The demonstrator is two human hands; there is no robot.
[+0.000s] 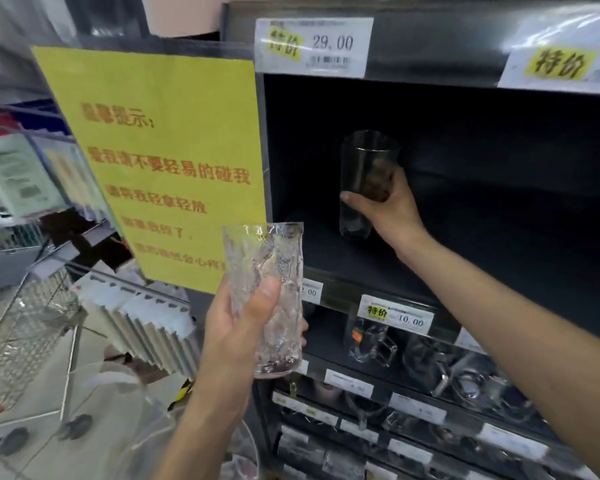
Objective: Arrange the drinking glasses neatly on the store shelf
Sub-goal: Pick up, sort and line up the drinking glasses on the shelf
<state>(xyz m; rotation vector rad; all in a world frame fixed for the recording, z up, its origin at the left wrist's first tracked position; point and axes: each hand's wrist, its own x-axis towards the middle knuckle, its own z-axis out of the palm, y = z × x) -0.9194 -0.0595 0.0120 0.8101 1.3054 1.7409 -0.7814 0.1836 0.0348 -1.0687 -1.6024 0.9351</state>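
Note:
A tall clear textured drinking glass (265, 271) stands upright in my left hand (238, 327), which grips its lower half in front of the shelf's left edge. Inside the dark shelf bay (361, 268) my right hand (392, 209) grips a tall smooth dark-tinted glass (361, 161) around its middle, upright, its base at or just above the shelf board near the left wall. I cannot tell whether it touches the board.
A yellow notice sheet (160, 161) hangs at the shelf's left side. Price tags (314, 46) line the shelf edges. Lower shelves hold packed glassware (371, 341). A wire trolley (25, 334) stands on the floor at left.

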